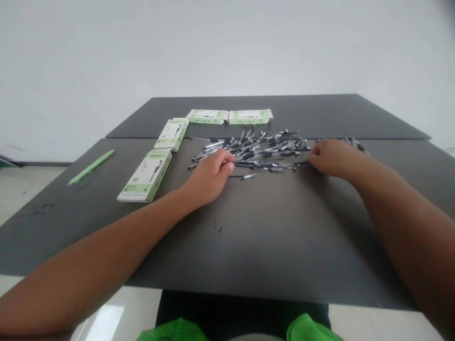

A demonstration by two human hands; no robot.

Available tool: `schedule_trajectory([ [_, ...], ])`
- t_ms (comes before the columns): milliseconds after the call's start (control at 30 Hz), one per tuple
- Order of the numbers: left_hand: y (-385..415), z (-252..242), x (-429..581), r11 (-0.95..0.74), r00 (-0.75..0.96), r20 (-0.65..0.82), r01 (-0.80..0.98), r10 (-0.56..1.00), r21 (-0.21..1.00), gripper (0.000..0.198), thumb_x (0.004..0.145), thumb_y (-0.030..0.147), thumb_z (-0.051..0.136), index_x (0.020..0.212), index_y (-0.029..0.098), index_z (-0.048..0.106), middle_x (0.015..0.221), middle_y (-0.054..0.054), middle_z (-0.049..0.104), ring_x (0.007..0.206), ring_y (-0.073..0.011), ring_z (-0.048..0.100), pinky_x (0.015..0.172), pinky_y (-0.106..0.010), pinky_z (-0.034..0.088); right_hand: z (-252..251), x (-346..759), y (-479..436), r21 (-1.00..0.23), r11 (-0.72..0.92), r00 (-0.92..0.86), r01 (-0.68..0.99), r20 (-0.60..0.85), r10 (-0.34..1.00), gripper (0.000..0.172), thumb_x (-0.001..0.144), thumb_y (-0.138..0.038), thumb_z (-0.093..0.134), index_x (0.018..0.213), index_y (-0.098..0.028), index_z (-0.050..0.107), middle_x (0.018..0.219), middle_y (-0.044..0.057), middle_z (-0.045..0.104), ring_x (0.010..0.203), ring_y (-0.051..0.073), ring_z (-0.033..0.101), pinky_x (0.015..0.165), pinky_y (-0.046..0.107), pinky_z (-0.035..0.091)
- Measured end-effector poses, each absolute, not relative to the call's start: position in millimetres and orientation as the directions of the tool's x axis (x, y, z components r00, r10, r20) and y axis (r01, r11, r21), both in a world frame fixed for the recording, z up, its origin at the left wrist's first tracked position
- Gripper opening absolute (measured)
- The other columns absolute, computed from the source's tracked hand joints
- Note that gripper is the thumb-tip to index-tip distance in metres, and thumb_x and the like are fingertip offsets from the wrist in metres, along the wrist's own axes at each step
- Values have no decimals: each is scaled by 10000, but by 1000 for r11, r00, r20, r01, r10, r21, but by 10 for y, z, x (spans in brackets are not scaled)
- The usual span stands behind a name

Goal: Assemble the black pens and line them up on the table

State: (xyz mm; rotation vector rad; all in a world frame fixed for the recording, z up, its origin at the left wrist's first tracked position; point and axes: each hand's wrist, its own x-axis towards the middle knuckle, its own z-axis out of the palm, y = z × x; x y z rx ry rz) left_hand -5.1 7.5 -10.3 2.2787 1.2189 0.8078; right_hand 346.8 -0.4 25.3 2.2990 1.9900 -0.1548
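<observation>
A loose pile of pens [261, 144] with clear barrels and black grips lies in the middle of the table. My left hand [212, 175] is closed at the pile's near left side, thumb against the curled fingers, with a pen [248, 155] seeming to run out from its fingertips. On the pile's right side my right hand [330, 155] curls palm down, its fingertips largely hidden; dark thin pieces touch or lie beside it. Just right of my left hand, a short clear pen part [248, 176] rests on the tabletop.
Green and white pen boxes lie along the pile's left and back: a near box [145, 176], one behind it [172, 134], and two at the back [207, 116] [250, 116]. A light green pen [91, 167] lies far left. A seam crosses the dark table [263, 237].
</observation>
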Motion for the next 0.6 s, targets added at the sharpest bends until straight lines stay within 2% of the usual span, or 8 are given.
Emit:
schedule_trajectory([
  [100, 76, -107, -46, -516, 444, 282, 597, 850, 614, 184, 1024, 329, 572, 1128, 213, 670, 983, -31, 766, 903, -219, 692, 933, -395, 549, 206, 3439, 14, -34, -152, 144, 988, -164, 976, 257, 911, -177, 600, 670, -201, 684, 671, 123, 733, 636, 225, 663, 690, 347, 453],
  [167, 76, -109, -43, -513, 443, 279, 599, 852, 615, 189, 1025, 335, 568, 1131, 215, 669, 981, -32, 765, 907, -221, 694, 933, -396, 552, 163, 3425, 27, -102, -157, 139, 982, -167, 976, 248, 890, -184, 623, 650, -214, 679, 601, 77, 708, 578, 212, 661, 652, 326, 472],
  [333, 72, -109, -38, -515, 439, 287, 594, 851, 618, 196, 1023, 336, 567, 1139, 215, 670, 998, -35, 769, 923, -225, 701, 949, -403, 554, 107, 3351, 20, -369, -202, 144, 907, -178, 973, 159, 870, -199, 676, 716, -223, 702, 579, 25, 718, 463, 187, 644, 531, 305, 500],
  [467, 72, -110, -33, -510, 436, 283, 598, 854, 618, 190, 1020, 326, 571, 1134, 215, 675, 991, -34, 769, 917, -222, 700, 944, -396, 552, 63, 3277, 11, -572, -228, 156, 788, -172, 973, 76, 868, -192, 728, 801, -223, 745, 609, 24, 726, 463, 199, 649, 505, 318, 524],
  [600, 68, -111, -24, -510, 438, 280, 597, 854, 619, 185, 1019, 324, 580, 1134, 215, 675, 982, -29, 768, 910, -218, 699, 932, -389, 547, 11, 3289, 16, -690, -213, 202, 691, -98, 974, 39, 882, -208, 727, 894, -205, 764, 615, 25, 713, 480, 192, 629, 500, 307, 505],
])
